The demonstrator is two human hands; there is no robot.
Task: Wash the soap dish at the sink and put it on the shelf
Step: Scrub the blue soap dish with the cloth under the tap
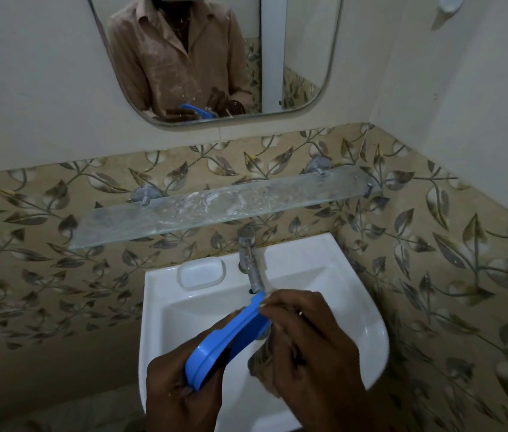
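Note:
A blue plastic soap dish (215, 347) is held tilted on its edge over the white sink (355, 310), just below the spout of the steel tap (251, 263). My left hand (181, 397) grips the dish's near end from below. My right hand (305, 341) pinches the far end of the dish with its fingertips close to the spout. The frosted glass shelf (122, 219) runs along the tiled wall above the sink and carries only water marks.
A white soap tray (200, 273) sits on the sink's rim left of the tap. A mirror (302, 57) hangs above the shelf and reflects a person in a pink shirt. Leaf-patterned tiles cover the wall, which turns a corner on the right.

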